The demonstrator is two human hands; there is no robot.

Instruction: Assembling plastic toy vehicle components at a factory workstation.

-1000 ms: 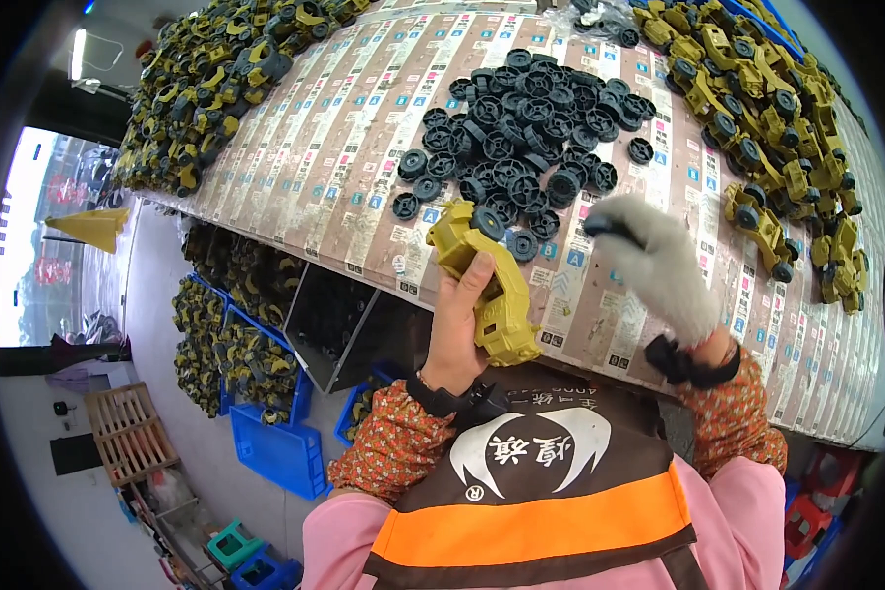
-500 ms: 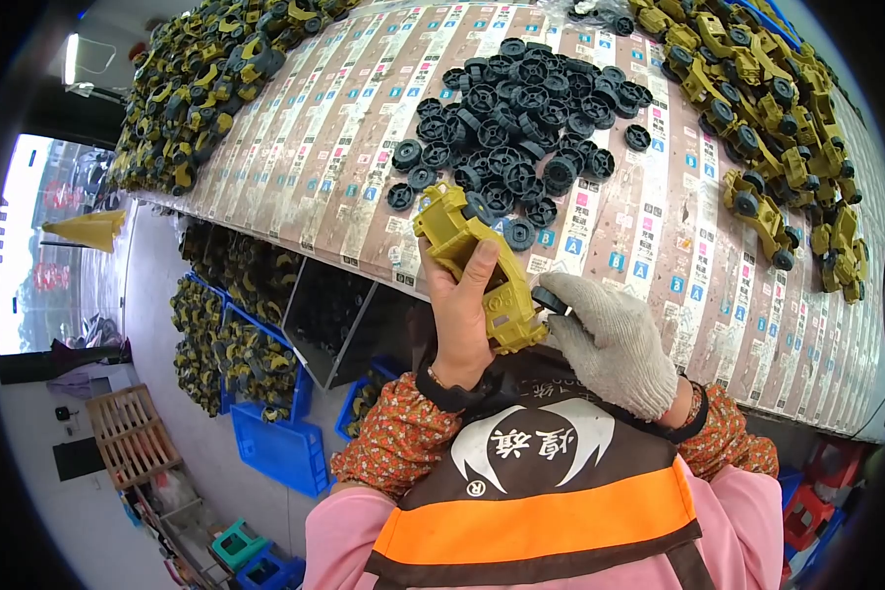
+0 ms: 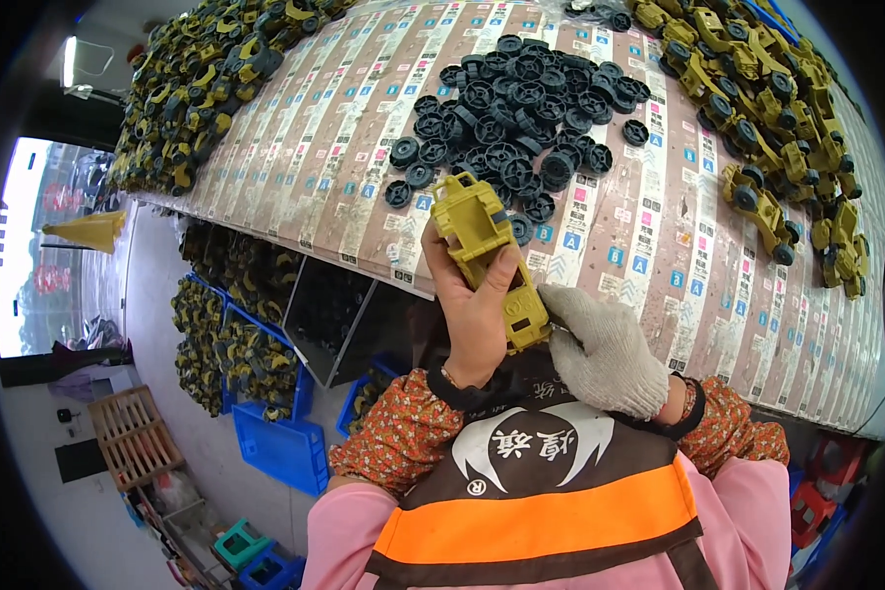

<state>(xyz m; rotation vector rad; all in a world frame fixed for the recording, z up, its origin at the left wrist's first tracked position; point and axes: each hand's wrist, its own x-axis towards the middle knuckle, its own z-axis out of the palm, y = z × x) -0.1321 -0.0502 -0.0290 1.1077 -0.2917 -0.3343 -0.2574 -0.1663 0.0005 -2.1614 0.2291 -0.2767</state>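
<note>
Yellow toy truck (image 3: 477,236) by edge of counter (image 3: 344,167), fingers of left hand (image 3: 470,323) wrapped round it, one wheel (image 3: 501,217) on, seemingly. Gloved right hand (image 3: 610,356) at lower end, can't tell fingers' grip. Tons of loose wheels (image 3: 511,108) unused; wheeled trucks (image 3: 782,128) heaped right.

My bare left hand (image 3: 470,320) grips a yellow toy-vehicle body (image 3: 474,234), tilted, thumb across its frame. My gloved right hand (image 3: 610,356) is at the body's near end, fingers bent; whatever they pinch is hidden. Just beyond my grip: a heap of black wheels (image 3: 521,103) on the table (image 3: 329,147). Well right of grip: wheeled yellow vehicles (image 3: 757,108). Far left: a larger pile (image 3: 202,93) of similar parts.
</note>
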